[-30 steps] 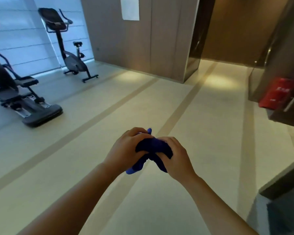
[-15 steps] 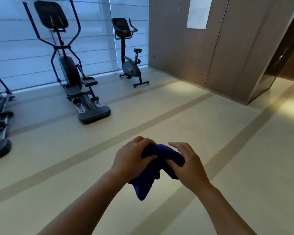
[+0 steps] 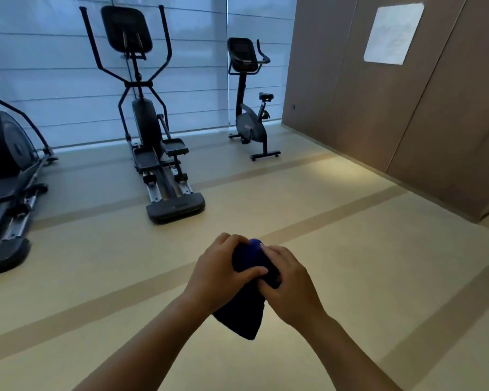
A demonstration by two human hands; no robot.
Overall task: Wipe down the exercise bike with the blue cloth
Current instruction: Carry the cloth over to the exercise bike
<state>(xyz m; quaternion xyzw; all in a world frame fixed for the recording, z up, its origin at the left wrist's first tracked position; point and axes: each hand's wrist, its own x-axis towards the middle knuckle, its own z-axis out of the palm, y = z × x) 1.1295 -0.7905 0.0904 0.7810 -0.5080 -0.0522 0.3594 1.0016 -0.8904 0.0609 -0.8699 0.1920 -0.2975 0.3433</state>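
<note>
Bunching blue cloth (image 3: pixel 246 317) between both hands (image 3: pixel 254 280)

Both hands (image 3: pixel 254 280) bunch the blue cloth (image 3: pixel 244 314), exercise bike (image 3: pixel 250 108) well apart.

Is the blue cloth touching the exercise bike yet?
No, both hands, left hand and right hand, hold the blue cloth in mid-air, while the exercise bike stands far off by the window.
</note>
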